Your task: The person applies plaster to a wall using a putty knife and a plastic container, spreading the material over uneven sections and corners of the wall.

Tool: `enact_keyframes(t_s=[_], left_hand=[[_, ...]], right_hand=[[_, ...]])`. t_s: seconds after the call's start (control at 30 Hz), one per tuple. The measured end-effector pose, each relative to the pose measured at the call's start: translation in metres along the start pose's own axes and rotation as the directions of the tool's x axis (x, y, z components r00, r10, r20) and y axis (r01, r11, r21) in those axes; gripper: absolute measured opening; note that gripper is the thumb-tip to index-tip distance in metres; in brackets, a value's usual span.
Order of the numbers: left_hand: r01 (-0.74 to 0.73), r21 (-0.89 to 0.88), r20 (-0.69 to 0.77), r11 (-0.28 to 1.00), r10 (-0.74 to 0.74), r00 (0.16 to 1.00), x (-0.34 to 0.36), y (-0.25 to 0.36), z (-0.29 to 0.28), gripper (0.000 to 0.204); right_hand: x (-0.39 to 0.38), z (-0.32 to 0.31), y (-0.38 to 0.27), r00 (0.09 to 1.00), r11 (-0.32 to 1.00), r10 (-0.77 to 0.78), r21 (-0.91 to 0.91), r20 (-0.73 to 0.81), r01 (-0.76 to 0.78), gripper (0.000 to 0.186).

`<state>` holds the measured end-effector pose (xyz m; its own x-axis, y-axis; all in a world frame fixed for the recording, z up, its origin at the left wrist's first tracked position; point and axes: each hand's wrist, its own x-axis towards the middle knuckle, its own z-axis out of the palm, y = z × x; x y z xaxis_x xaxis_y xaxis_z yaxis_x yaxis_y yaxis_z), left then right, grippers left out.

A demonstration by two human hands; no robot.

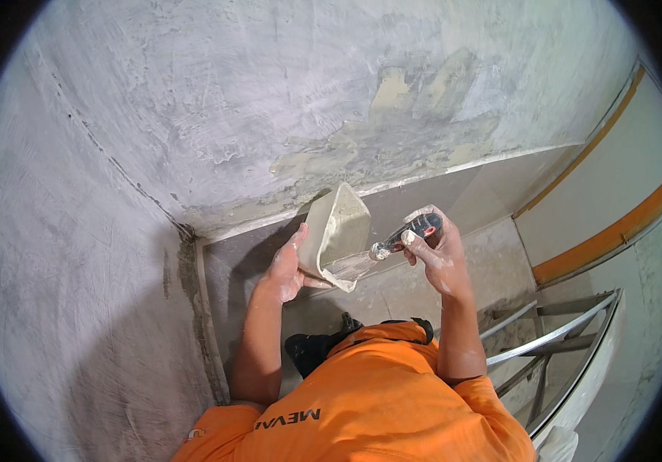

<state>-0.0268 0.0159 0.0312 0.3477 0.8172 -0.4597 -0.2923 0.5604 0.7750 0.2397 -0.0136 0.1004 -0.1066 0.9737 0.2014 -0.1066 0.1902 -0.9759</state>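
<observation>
Well, the wall (231, 85) looks only partly finished — pale stretches seem coated, the rough patch (400, 131) apparently left. Near it tilts the tub (327, 231), its bottom out of sight. The left hand (288, 269) grips its side; the right hand (440, 254) has fingers closed round the scraper (381, 250) — its edge, by the tub's rim, is hard to make out.

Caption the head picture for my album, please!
Left hand holds a pale tub, right hand a putty knife at its rim.

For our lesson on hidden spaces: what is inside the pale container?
The container shows smeared inner walls, with the scraper blade across its near end. Whatever the blade covers is hidden.
</observation>
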Motion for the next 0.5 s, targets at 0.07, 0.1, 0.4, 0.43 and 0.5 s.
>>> enact_keyframes(t_s=[0.07,0.1,0.4,0.43,0.5], left_hand=[[-0.004,-0.005,0.002,1.0,0.004,1.0,0.003,-0.003,-0.003,0.068],[0.01,-0.013,0.002,1.0,-0.01,1.0,0.006,-0.004,-0.005,0.067],[0.043,-0.046,-0.029,0.998,-0.044,0.999,0.018,-0.017,-0.012,0.065],[0.044,-0.042,-0.041,0.998,-0.046,0.998,0.019,-0.018,-0.013,0.065],[0.042,-0.046,-0.045,0.998,-0.044,0.998,0.02,-0.018,-0.013,0.064]], right_hand=[[0.001,0.002,0.0,1.0,1.0,0.004,0.015,-0.002,-0.004,0.014],[0.001,0.002,0.001,1.0,1.0,0.011,0.028,-0.008,-0.011,0.013],[0.003,-0.004,0.009,1.0,0.999,0.011,0.04,-0.005,-0.011,0.015],[0.003,-0.004,0.009,1.0,0.999,0.011,0.039,-0.004,-0.011,0.015],[0.003,-0.005,0.01,1.0,1.0,0.008,0.028,-0.008,-0.007,0.014]])
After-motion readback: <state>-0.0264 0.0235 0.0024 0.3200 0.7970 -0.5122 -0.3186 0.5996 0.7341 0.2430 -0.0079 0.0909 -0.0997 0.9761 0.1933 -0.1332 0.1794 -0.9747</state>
